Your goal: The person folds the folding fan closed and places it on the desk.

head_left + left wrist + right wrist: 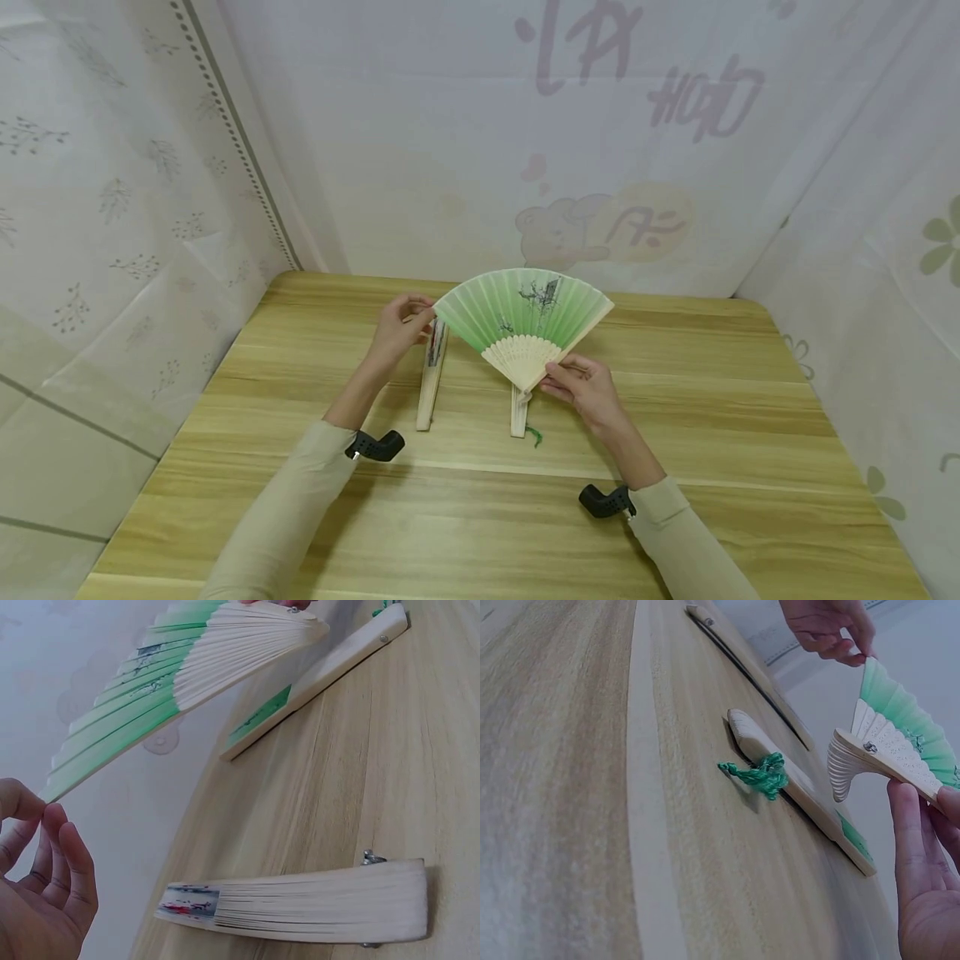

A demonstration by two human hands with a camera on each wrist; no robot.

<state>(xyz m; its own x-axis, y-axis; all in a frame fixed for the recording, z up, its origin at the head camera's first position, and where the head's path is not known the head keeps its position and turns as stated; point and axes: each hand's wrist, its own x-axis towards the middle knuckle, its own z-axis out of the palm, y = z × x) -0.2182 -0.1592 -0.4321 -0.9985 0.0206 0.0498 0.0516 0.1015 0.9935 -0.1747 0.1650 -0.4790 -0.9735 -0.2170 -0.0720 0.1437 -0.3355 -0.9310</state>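
A green folding fan (517, 312) with a dark blossom print and pale pierced ribs is spread wide above the table, held between both hands. My left hand (401, 327) pinches the outer tip of its left edge between thumb and forefinger, as the left wrist view shows close up. At the opposite edge, my right hand (588, 390) grips the outer rib, thumb in front, not far from the pivot. Below the left hand lies a folded fan (322, 900) with a grey and red print. Another folded fan (810, 795), green with a green tassel (761, 776), lies partly hidden beneath the spread one.
Everything lies on a wood-grain table (480, 533). Printed white cloth (420, 167) hangs behind its far edge, with more cloth at both sides. A black wrist camera (378, 447) sits at the left cuff and another black wrist camera (606, 502) at the right cuff.
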